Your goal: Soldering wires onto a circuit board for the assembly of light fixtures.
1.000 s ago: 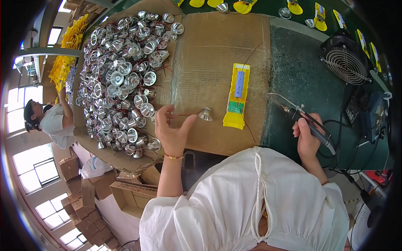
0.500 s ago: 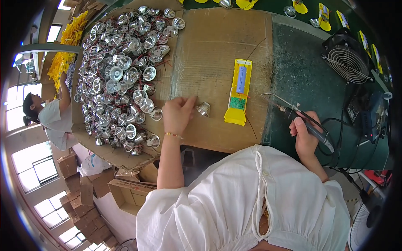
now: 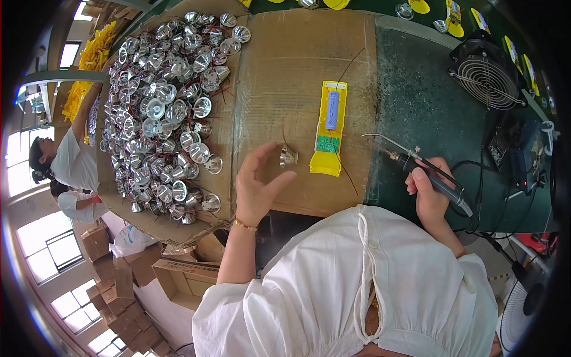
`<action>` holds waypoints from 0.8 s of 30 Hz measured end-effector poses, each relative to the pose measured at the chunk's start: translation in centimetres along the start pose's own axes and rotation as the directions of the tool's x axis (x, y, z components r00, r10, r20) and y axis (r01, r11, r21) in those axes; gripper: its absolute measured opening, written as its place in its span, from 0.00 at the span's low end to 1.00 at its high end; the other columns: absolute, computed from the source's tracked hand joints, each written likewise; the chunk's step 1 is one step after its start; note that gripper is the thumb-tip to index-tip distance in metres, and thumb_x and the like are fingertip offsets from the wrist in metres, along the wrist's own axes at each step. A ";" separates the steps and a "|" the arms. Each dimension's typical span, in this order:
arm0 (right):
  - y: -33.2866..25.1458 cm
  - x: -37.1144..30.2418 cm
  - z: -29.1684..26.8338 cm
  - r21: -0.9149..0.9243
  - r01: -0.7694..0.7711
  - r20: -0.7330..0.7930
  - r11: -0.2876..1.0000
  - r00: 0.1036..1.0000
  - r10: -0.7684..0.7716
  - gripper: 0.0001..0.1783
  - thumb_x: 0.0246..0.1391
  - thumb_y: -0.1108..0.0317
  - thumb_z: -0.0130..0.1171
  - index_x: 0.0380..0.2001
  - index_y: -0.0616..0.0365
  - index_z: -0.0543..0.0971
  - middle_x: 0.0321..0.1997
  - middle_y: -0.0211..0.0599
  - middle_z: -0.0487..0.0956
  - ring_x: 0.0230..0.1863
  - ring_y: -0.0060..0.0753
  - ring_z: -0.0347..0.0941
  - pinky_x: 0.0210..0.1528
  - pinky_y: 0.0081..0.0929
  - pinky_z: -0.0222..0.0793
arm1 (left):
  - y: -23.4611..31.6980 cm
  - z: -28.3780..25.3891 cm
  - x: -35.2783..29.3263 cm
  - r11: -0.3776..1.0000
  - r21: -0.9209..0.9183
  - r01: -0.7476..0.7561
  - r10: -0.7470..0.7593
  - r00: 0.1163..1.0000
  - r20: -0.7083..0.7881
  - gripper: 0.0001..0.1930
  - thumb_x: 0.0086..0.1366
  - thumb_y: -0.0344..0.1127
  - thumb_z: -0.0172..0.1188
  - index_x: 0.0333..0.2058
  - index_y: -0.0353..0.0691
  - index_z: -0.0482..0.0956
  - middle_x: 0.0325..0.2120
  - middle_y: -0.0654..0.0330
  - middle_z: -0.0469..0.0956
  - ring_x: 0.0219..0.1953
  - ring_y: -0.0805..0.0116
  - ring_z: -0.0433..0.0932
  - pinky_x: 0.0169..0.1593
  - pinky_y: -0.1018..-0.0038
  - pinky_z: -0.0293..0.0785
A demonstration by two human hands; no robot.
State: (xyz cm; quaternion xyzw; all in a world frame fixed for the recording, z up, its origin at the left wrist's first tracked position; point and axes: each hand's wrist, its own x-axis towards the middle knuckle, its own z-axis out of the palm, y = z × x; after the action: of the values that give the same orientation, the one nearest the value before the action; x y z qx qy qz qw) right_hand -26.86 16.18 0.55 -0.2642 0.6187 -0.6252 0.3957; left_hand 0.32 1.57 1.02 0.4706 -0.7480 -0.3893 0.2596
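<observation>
My left hand (image 3: 257,187) hovers over the cardboard sheet (image 3: 285,77) with fingers spread, holding nothing. Just right of its fingertips lies a small silver reflector cup (image 3: 288,157) with thin wires. Beside that rests a yellow plastic housing (image 3: 329,130) carrying a blue battery cell and a green circuit board. My right hand (image 3: 428,196) grips a soldering iron (image 3: 416,166) whose metal tip points left toward the yellow housing, above the dark green mat (image 3: 428,107).
A large heap of silver reflector cups (image 3: 163,107) covers the cardboard's left side. A black fan (image 3: 485,71) stands at the far right, with a dark control box (image 3: 523,157) and cables. Other people (image 3: 65,163) sit at the left. Cardboard boxes (image 3: 178,276) lie below.
My left hand let go of the reflector cup, leaving it on the cardboard, and drew back with fingers opened. The soldering iron stayed roughly in place.
</observation>
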 end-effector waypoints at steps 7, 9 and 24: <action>0.2 -0.3 0.8 -0.003 0.019 0.032 1.000 0.999 -0.019 0.08 0.50 0.72 0.56 0.32 0.65 0.71 0.20 0.37 0.74 0.19 0.18 0.68 0.21 0.14 0.64 | 2.7 1.0 4.8 0.936 0.145 0.320 -0.308 0.946 -0.100 0.14 0.52 0.40 0.63 0.30 0.34 0.80 0.22 0.57 0.79 0.25 0.71 0.78 0.31 0.77 0.73; 0.0 -0.5 0.9 -0.010 0.016 0.035 1.000 0.999 -0.015 0.08 0.50 0.72 0.56 0.32 0.65 0.71 0.20 0.37 0.74 0.19 0.18 0.68 0.21 0.14 0.64 | 1.4 1.4 5.2 0.947 0.230 0.226 -0.202 0.971 -0.126 0.15 0.53 0.43 0.62 0.24 0.35 0.81 0.15 0.58 0.77 0.20 0.71 0.77 0.26 0.78 0.71; -0.1 -0.7 1.2 -0.025 -0.004 0.116 1.000 0.993 0.007 0.09 0.49 0.72 0.57 0.31 0.65 0.71 0.21 0.37 0.74 0.19 0.19 0.69 0.22 0.15 0.66 | 2.6 0.8 1.3 0.992 0.088 -0.089 0.083 0.994 0.074 0.10 0.54 0.29 0.60 0.35 0.33 0.79 0.29 0.56 0.79 0.30 0.72 0.77 0.35 0.79 0.72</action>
State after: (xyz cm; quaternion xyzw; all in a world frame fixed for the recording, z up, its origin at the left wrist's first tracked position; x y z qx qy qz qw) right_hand -25.49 16.06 0.92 -0.3033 0.6029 -0.5999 0.4297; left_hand -2.12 1.36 2.74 0.4353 -0.7933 -0.3595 0.2277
